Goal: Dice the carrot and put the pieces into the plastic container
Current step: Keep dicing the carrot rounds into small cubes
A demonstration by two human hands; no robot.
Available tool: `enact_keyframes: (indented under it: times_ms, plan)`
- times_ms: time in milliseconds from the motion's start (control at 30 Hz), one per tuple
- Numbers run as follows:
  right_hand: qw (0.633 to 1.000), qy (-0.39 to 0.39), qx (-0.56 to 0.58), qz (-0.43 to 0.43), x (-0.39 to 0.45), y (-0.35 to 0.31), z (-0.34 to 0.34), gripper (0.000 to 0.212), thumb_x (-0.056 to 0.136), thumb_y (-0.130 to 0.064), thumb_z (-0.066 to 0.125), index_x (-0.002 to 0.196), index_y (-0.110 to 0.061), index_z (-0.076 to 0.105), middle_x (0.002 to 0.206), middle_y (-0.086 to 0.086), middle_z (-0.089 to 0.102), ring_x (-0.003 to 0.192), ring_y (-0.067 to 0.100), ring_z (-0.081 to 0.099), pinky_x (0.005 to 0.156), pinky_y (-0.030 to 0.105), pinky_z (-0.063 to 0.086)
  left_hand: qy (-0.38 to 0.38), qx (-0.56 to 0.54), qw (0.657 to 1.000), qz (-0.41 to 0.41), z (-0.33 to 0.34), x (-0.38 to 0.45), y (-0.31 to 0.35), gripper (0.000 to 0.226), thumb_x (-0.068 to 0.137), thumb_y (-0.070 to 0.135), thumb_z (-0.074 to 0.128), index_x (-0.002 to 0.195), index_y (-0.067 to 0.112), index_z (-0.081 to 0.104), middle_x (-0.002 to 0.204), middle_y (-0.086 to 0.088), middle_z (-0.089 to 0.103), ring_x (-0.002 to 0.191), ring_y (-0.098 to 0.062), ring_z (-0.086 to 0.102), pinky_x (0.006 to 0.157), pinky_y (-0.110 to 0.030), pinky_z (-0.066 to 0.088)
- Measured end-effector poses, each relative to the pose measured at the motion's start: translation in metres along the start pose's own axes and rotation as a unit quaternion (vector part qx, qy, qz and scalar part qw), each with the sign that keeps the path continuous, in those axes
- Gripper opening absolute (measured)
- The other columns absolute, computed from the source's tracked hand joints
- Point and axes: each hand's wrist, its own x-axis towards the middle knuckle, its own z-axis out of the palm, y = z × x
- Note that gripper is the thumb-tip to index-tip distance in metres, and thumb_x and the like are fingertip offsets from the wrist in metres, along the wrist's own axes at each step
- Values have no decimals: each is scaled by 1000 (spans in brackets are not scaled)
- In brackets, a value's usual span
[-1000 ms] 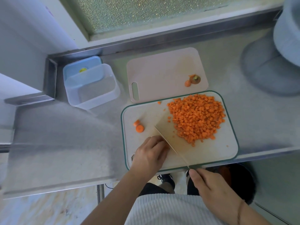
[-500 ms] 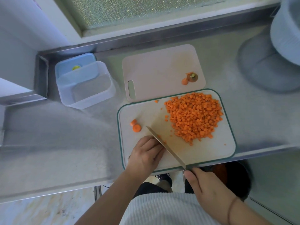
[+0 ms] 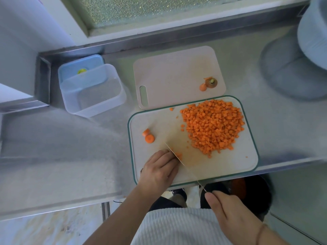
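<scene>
Plastic container (image 3: 92, 90): stood at the far left of the steel counter (image 3: 70, 147), well apart from both hands, with no carrot in it; a blue lid (image 3: 79, 68) lay behind it.

Carrot rounds (image 3: 148, 136): 2 uncut rounds lay on the left part of the green-rimmed cutting board (image 3: 244, 167), just beyond the left hand.

Left hand (image 3: 159, 168): rested on the board's near left corner, fingers curled down over a small bit of carrot (image 3: 178, 155) beside the blade; how much carrot was under the fingers could not be told.

Knife (image 3: 177, 156): its blade ran diagonally from the left fingertips back to the right hand, edge down on the board among a few fresh cubes.

Diced pile (image 3: 212, 127): a large heap of cubes covered the right half of the board, apart from both hands.

Right hand (image 3: 230, 211): was closed round the knife handle, off the near edge of the board.

Second board (image 3: 177, 76): held the trimmed top and tip scraps (image 3: 208, 84).

Progress: dicing looked nearly finished, judged by the heap; the held bit and the 2 rounds remained, and the whole transfer to the container was yet to begin.
</scene>
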Motion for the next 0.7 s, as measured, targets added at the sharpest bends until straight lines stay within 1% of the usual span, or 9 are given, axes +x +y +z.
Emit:
enact_keyframes:
  times_ms: [100, 167, 233, 300, 367, 400, 500, 567, 700]
  plan:
    - [999, -8, 44, -29, 20, 3, 8, 86, 73, -88, -1, 86, -28, 59, 75, -8, 65, 78, 7, 61, 78, 31, 49, -6, 2, 1000, 1, -1, 3, 0, 7, 89, 5, 75, 95, 1, 77, 103, -9, 73, 97, -27, 69, 88, -37, 57]
    - [997, 1, 60, -41, 25, -2, 6, 85, 76, -86, 4, 83, -24, 60, 73, -4, 64, 75, 8, 60, 76, 35, 49, -13, -1, 1000, 0, -3, 3, -1, 5, 88, 5, 75, 92, 1, 76, 101, -9, 72, 95, -28, 68, 86, -37, 57]
    - [996, -2, 79, -33, 19, -3, 1, 85, 75, -88, 7, 86, -25, 63, 76, -6, 68, 77, 4, 63, 79, 32, 50, -15, -5, 1000, -6, -3, 3, -3, 3, 88, 4, 75, 88, 0, 75, 98, -10, 71, 92, -29, 68, 85, -37, 56]
    - [998, 2, 63, -10, 4, 2, -1, 80, 72, -89, 7, 80, -32, 61, 70, -7, 66, 75, 7, 62, 76, 27, 48, -11, -3, 1000, -10, -4, 4, -3, 2, 86, 2, 74, 86, 0, 74, 96, -10, 71, 90, -29, 67, 83, -37, 56]
    - [997, 60, 36, 14, -12, 3, -1, 68, 70, -88, 5, 78, -42, 55, 69, -3, 62, 81, 13, 62, 78, 21, 42, -6, -7, 1000, -11, -4, 4, -3, 3, 87, 2, 74, 85, 1, 74, 95, -10, 70, 89, -29, 67, 84, -36, 56]
    - [996, 80, 22, 21, -15, 4, 0, 71, 70, -89, 3, 83, -43, 56, 74, 0, 63, 86, 14, 62, 80, 18, 39, -4, -9, 1000, -12, -4, 4, -2, 3, 88, 2, 73, 84, 1, 74, 94, -9, 71, 90, -28, 67, 85, -35, 56]
    - [1000, -1, 15, 27, -10, 3, -1, 89, 66, -91, -2, 85, -31, 62, 70, -1, 62, 82, 11, 61, 79, 24, 43, 3, -9, 1000, -14, -3, 4, -1, 5, 89, 3, 73, 85, 2, 75, 94, -7, 72, 91, -26, 69, 86, -33, 57]
    - [999, -21, 39, 1, 2, 5, 2, 88, 66, -93, -1, 78, -29, 58, 68, 1, 63, 75, 11, 60, 76, 31, 47, 3, -8, 1000, -10, -3, 3, -3, 4, 89, 4, 74, 87, 2, 76, 97, -7, 73, 92, -26, 70, 84, -35, 58]
    - [997, -17, 73, -25, 14, 4, 7, 79, 80, -83, 11, 80, -23, 61, 76, -2, 68, 78, 11, 63, 79, 37, 50, -18, 4, 1000, 3, -9, 0, -2, 3, 87, 2, 76, 90, 1, 76, 100, -8, 73, 96, -26, 69, 86, -35, 57]
